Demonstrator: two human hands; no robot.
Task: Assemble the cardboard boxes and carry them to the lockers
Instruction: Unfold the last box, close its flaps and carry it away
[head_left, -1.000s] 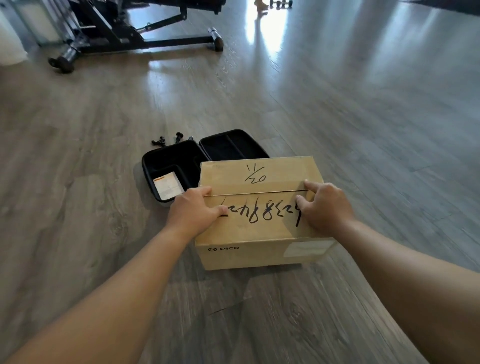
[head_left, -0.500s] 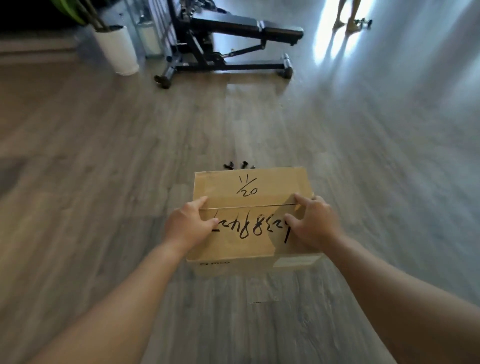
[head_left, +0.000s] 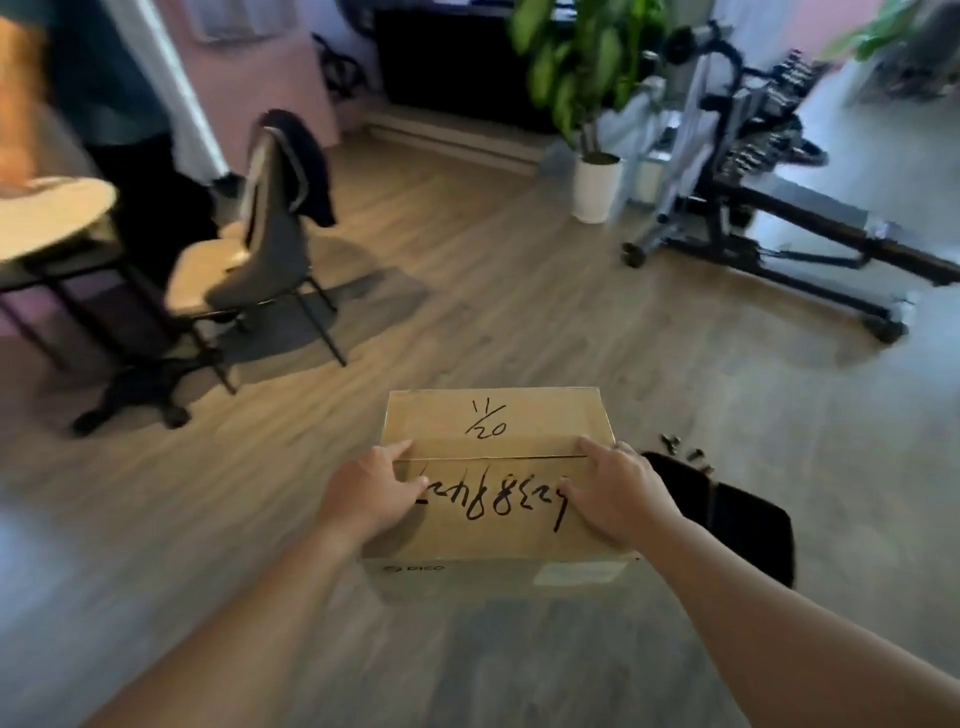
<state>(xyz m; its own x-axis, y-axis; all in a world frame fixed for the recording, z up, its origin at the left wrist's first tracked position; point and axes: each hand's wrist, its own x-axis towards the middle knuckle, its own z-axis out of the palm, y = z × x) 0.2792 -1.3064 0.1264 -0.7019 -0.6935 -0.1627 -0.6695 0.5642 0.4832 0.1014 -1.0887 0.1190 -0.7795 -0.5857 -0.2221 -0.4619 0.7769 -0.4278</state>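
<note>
Two hands on this closed cardboard box (head_left: 493, 483): left hand (head_left: 370, 493) and right hand (head_left: 618, 496) grip its sides, box lifted above the floor. Best keep it level walking to the lockers.

Both my hands on a closed cardboard box (head_left: 493, 470), top flaps meeting in a seam across the middle. Black marker scrawl on top, "11/20" on the far flap. My left hand (head_left: 366, 493) grips the left edge, thumb over the near flap; my right hand (head_left: 618, 493) grips the right edge likewise. Open black case (head_left: 737, 525) on the wood floor (head_left: 519, 312) just right of the box. Far left: chair (head_left: 270, 249), round table (head_left: 47, 213). Far right: potted plant (head_left: 592, 130), weight bench (head_left: 779, 208).
</note>
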